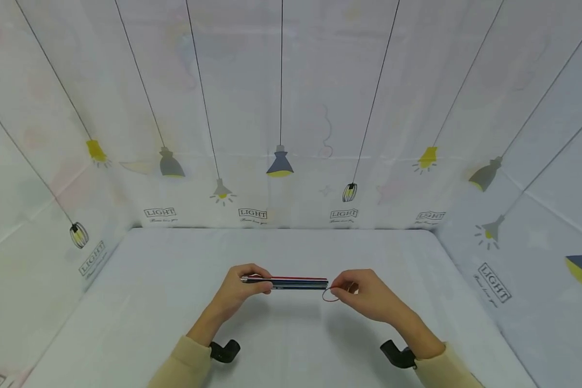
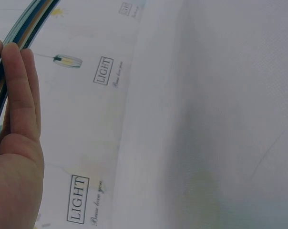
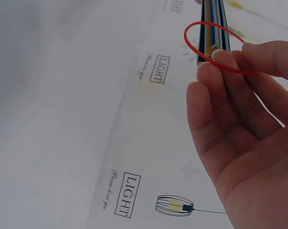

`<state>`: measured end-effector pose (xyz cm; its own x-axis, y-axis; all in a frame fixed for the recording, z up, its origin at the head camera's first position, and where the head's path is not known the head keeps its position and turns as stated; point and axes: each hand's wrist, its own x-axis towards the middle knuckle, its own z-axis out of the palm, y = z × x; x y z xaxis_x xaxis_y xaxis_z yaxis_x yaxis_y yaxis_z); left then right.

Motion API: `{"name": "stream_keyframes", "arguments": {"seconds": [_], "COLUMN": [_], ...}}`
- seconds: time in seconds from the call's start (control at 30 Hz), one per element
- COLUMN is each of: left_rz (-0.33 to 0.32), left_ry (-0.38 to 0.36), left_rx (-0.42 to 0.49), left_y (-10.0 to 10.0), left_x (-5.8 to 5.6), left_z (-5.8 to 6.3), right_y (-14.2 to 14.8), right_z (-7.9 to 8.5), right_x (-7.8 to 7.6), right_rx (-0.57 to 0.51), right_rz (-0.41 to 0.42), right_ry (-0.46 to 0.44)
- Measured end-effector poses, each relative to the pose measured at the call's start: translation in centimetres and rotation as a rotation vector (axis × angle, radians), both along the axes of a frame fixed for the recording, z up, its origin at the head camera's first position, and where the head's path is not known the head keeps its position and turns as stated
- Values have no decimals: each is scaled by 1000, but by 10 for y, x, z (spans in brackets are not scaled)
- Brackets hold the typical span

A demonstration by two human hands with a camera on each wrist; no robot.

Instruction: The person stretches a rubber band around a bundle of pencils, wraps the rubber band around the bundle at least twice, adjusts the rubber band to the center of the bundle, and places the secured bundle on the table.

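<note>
A bundle of pencils (image 1: 300, 283), dark blue with a red one along the far side, lies level in the air above the table. My left hand (image 1: 242, 283) grips its left end, thumb in front and fingers behind. Across from it, my right hand (image 1: 368, 296) pinches a thin red rubber band (image 3: 201, 22) between thumb and fingertips. The band hangs as a loose loop by the bundle's right end; the right wrist view shows the pencils (image 3: 213, 19) behind it. I cannot tell whether the loop touches them. In the left wrist view, only part of the pencils (image 2: 27, 24) shows.
A white-covered table (image 1: 199, 248) spreads beneath both hands. Light cloth walls (image 1: 310, 108) printed with hanging lamps and LIGHT labels stand at the back and both sides. Black wrist mounts (image 1: 225, 351) sit at both cuffs.
</note>
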<state>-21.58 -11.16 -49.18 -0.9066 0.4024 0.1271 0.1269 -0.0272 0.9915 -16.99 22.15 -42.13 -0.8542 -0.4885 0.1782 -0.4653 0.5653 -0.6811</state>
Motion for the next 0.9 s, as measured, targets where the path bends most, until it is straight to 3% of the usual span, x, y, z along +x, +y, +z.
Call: {"name": "stream_keyframes", "arguments": {"seconds": [0.27,0.6,0.77,0.9], "left_rz": [-18,-37,-54,-79], "left_ry": [18,17,21,40], "left_rx": [10,35,53,74], "left_y": [-2,-2,-2,-1], "left_x": [2,4,6,6], "left_z": [-3,-2,1,1], "right_y": [-10,-14,-10,-8], "right_z": [6,10,5,-1], "right_x": [-2,-10,-17,-24], "right_rx": [-20,-16,-30,-71], "right_rz": [11,-38,-44,-42], "right_ry": [39,30,-30,-138]}}
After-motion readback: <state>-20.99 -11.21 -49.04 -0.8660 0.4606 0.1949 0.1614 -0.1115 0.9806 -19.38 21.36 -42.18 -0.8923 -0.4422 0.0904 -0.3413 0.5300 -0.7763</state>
